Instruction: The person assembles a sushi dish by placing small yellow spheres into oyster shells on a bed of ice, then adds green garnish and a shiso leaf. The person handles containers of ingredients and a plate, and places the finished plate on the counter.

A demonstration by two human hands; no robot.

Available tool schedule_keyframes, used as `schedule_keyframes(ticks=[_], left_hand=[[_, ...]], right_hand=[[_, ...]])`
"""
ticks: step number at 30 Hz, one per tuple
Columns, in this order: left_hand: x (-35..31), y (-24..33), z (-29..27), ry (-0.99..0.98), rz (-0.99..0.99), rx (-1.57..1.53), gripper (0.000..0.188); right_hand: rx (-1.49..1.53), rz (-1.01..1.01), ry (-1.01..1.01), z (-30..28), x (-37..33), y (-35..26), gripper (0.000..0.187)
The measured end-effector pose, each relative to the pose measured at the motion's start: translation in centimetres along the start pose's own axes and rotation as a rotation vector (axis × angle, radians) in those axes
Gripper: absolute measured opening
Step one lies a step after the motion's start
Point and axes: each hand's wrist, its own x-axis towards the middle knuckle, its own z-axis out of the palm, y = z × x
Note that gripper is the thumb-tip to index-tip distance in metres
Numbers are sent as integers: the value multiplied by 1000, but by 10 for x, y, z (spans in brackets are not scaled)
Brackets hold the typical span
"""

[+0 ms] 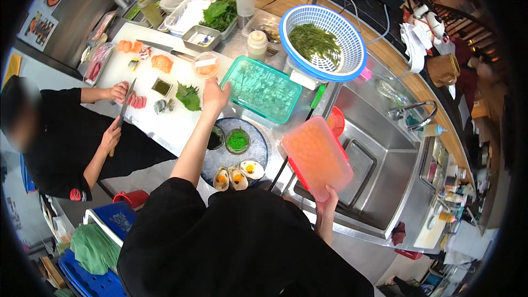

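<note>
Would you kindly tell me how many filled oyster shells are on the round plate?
3, grouped at the near edge of the round plate: left shell, middle shell, right shell.

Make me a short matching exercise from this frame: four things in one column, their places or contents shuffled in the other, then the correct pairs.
Things
1. Red-rimmed container
2. Small round tub
3. Blue-rimmed colander
4. Round plate

Places or contents
A. Holding dark green strands
B. Bearing three open shells with orange-yellow topping
C. Just beyond the left hand, on the counter side away from the wearer
D. Gripped at its near edge by the right hand

Pairs: 1-D, 2-C, 3-A, 4-B
</note>
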Motion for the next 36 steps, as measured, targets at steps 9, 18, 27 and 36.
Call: schedule_keyframes(ticks=[9, 18, 27, 36], left_hand=[[28, 9, -1, -773, -255, -826, 68], [19, 6, -17, -942, -216, -912, 69], [26, -8, -82, -855, -177, -941, 69], [-1, 19, -75, -912, -123, -995, 60]], right_hand=[[-3, 34, 17, 14, 8, -17, 60], [-118, 29, 63, 55, -1, -41, 62], [-230, 62, -63, 35, 67, -17, 60], [-720, -243, 72, 117, 123, 9, 44]])
